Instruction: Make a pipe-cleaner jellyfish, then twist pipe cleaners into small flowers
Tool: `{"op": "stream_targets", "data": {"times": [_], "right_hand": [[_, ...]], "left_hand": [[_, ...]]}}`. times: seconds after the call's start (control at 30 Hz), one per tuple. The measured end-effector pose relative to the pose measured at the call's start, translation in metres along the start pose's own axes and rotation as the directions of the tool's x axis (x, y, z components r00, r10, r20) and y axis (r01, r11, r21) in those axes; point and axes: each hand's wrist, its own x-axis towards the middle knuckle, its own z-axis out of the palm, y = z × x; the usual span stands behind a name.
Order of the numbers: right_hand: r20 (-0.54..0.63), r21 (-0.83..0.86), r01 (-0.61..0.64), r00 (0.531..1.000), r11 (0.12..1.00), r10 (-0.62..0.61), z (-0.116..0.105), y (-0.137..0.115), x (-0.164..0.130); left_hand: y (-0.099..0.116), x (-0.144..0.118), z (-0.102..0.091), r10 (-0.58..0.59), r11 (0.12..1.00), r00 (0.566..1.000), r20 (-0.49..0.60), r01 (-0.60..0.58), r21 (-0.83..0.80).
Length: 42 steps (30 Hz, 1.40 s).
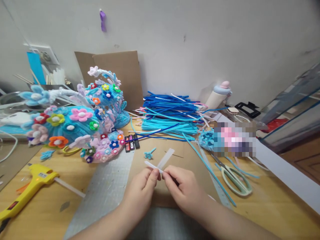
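My left hand (142, 186) and my right hand (183, 186) meet over the cardboard sheet (140, 153). Their fingers are pinched on a white translucent strip (166, 158), whose ends stick up and cross in a V; whether it is one folded strip or two pieces I cannot tell. Just beyond my fingertips lies a small light-blue pipe-cleaner flower (148, 154) with a short stem. Right of my right hand rest green-handled scissors (236, 180) and long light-blue pipe cleaners (210, 170).
Yellow glue gun (32, 186) with a glue stick at left. Behind it stand fuzzy flower-covered ornaments (72, 126). Heaped blue pipe cleaners (170, 113) lie against the wall, with small labelled packs (130, 142) beside them. A white bottle (217, 95) and a pixelated patch (235, 140) are at right.
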Motion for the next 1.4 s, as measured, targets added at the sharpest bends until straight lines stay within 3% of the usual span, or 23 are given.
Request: {"op": "stream_targets", "data": {"times": [0.33,0.43,0.5,0.57,0.63,0.7,0.73,0.77,0.87,0.93,1.03,1.13,1.27,1.4], "right_hand": [[-0.008,0.037,-0.007,1.0,0.999,0.008,-0.001,-0.003,-0.001],[0.074,0.204,-0.108,0.993,0.973,0.095,-0.007,-0.003,0.003],[0.306,0.445,-0.31,0.934,0.84,0.183,-0.014,0.002,0.008],[0.592,0.586,-0.558,0.79,0.588,0.159,-0.02,0.011,0.014],[0.738,0.57,-0.692,0.668,0.443,0.094,-0.023,0.02,0.018],[0.777,0.518,-0.72,0.622,0.461,0.098,-0.024,0.024,0.02],[0.765,0.494,-0.697,0.633,0.52,0.122,-0.025,0.024,0.02],[0.727,0.467,-0.646,0.669,0.604,0.153,-0.025,0.022,0.019],[0.439,0.278,-0.326,0.88,0.904,0.183,-0.028,0.008,0.013],[0.24,0.016,-0.069,0.969,0.997,0.063,-0.031,-0.002,0.007],[0.094,-0.35,0.208,0.978,0.913,-0.187,-0.031,-0.009,-0.001],[0.056,-0.433,0.302,0.949,0.849,-0.309,-0.027,-0.01,-0.006],[0.016,-0.29,0.311,0.947,0.905,-0.32,-0.024,-0.009,-0.006],[0.059,0.075,0.116,0.991,0.99,-0.12,-0.024,-0.004,0.002]], "left_hand": [[0.004,0.004,-0.003,-0.005,1.0,1.0,-0.019,0.004,-0.031],[0.011,0.007,-0.008,-0.03,0.99,0.999,0.026,0.033,-0.135],[0.018,0.006,-0.015,-0.048,0.968,0.99,0.132,0.079,-0.238],[0.025,0.003,-0.023,-0.017,0.951,0.947,0.322,0.115,-0.286],[0.031,-0.001,-0.029,0.055,0.97,0.84,0.54,0.084,-0.229],[0.034,-0.005,-0.031,0.053,0.996,0.731,0.68,0.006,-0.084],[0.034,-0.006,-0.03,0.017,0.999,0.717,0.696,-0.037,0.014],[0.034,-0.006,-0.029,-0.025,0.99,0.736,0.677,-0.075,0.119],[0.029,-0.002,-0.023,-0.073,0.932,0.838,0.54,-0.134,0.336],[0.025,0.002,-0.02,-0.059,0.935,0.871,0.488,-0.123,0.332],[0.021,0.007,-0.017,-0.017,0.975,0.91,0.415,-0.077,0.21],[0.019,0.009,-0.015,-0.013,0.997,0.945,0.327,-0.015,0.082],[0.022,0.01,-0.015,-0.04,0.977,0.96,0.276,0.096,-0.192],[0.029,0.007,-0.022,-0.126,0.883,0.924,0.362,0.271,-0.383]]}}
